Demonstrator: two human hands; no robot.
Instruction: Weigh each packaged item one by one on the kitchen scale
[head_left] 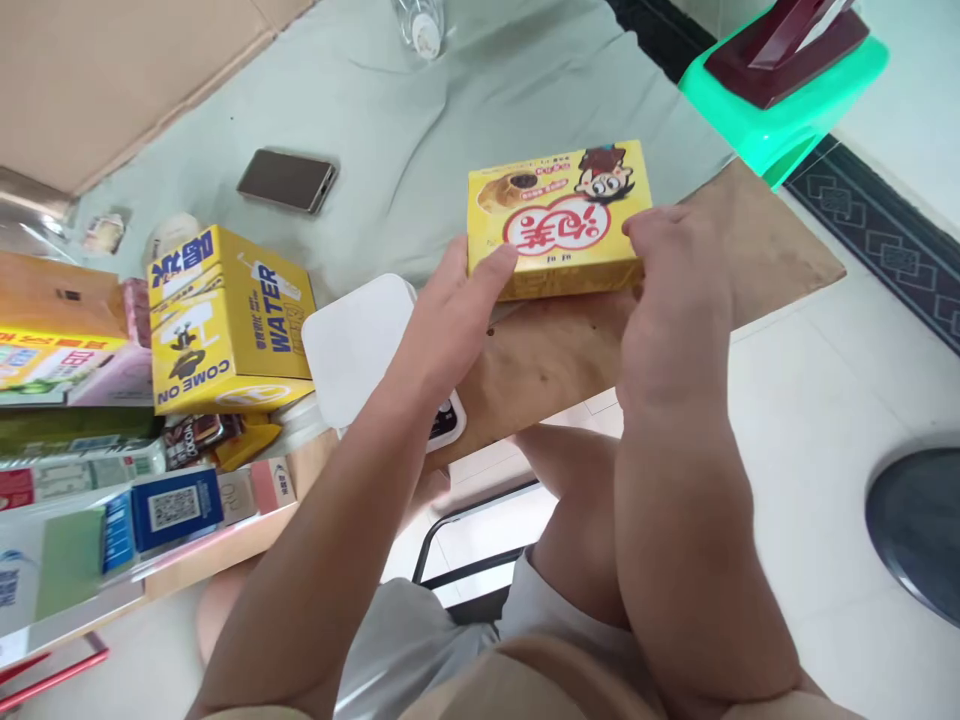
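Note:
A yellow snack box with a cartoon figure and red lettering is held between my two hands at the table's front edge. My left hand grips its left end, with the thumb on the top face. Around the right end closes my right hand, its fingers partly hidden behind the box. Beside my left forearm sits a white kitchen scale, partly covered by that arm.
To the left stand a yellow carton marked WATER and several packets and boxes. A phone lies on the grey-green cloth, with a clear bottle behind. A bright green stool is at the far right.

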